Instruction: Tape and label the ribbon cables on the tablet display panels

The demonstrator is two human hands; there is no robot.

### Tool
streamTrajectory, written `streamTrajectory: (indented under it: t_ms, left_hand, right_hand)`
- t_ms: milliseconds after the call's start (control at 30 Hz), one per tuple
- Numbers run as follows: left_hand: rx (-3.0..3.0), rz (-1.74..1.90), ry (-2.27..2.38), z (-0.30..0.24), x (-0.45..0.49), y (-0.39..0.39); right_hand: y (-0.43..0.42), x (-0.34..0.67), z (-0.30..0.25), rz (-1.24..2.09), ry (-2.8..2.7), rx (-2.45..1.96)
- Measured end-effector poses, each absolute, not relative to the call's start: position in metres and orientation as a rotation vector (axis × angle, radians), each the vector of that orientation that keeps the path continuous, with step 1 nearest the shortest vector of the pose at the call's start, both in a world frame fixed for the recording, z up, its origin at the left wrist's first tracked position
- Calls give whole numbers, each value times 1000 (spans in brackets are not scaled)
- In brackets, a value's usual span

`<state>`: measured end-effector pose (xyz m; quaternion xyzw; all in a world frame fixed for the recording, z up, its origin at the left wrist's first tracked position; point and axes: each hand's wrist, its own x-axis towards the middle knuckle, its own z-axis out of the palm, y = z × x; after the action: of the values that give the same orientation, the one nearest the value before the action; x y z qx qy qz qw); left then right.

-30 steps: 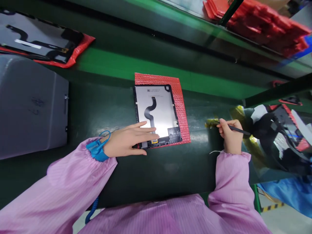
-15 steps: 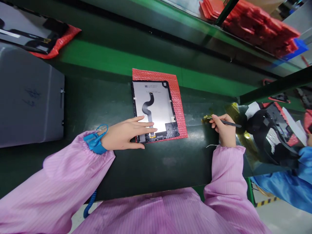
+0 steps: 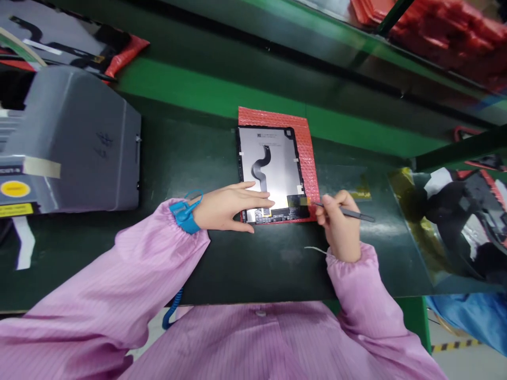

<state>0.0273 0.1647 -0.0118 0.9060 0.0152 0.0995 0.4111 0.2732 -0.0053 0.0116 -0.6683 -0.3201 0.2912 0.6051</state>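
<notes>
A tablet display panel [image 3: 277, 163], silver-backed with a black frame, lies on a red bubble-wrap sheet [image 3: 311, 158]. A black curved flex cable [image 3: 259, 168] runs down its back. My left hand [image 3: 232, 207] rests with fingers spread across the panel's lower left, over the cable's lower end. My right hand [image 3: 339, 224] is closed around dark tweezers [image 3: 356, 214], their tips pointing left at the panel's lower right corner. At those tips is a small piece of yellowish translucent tape [image 3: 304, 201], over the black area of the panel.
A grey case [image 3: 91, 142] stands at the left, another panel [image 3: 75, 34] behind it. Amber tape strips [image 3: 361, 189] lie on the bench at the right. Beyond are amber film [image 3: 412, 227] and black parts. Red packaging [image 3: 443, 42] is stacked on the upper shelf. A blue cord [image 3: 173, 310] hangs at the bench edge.
My right hand has moved left from the tape strips to the panel's lower right corner, bringing a small piece of tape with the tweezers. My left hand stays on the panel. The view has shifted.
</notes>
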Motion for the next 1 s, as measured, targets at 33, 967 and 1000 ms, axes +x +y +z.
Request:
streamTrajectory:
  t_ms: [33,967,1000]
  left_hand:
    - [2283,237,57,-11,27,164]
    - [2341,261,97,-9,26,162]
    - [2354,263,94,-8,26,162]
  right_hand:
    - [-6,259,11,720,-760,-1540]
    - [0,213,9,843,-941,-1524]
    - [0,213,9,845,-943,-1521]
